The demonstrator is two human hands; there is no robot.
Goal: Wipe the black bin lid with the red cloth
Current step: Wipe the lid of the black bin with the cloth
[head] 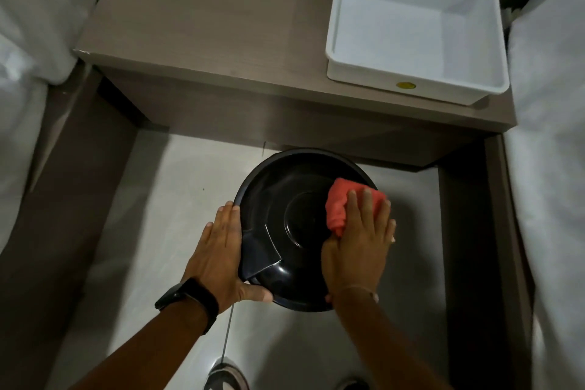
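A round glossy black bin lid (285, 199) sits low over the pale floor, in the middle of the view. My left hand (221, 253) lies flat against the lid's left rim, fingers together, thumb under the near edge, steadying it. My right hand (364, 241) presses a folded red cloth (340, 203) onto the right side of the lid, fingers spread over the cloth. The lid's right edge is hidden under the cloth and hand. A black watch is on my left wrist.
A brown bedside table (205, 25) stands just behind the lid, with a white plastic tub (411, 85) on its right end. White bedding (550, 136) lies on both sides, on dark bed frames (468, 215). Pale floor tiles (158, 199) surround the lid.
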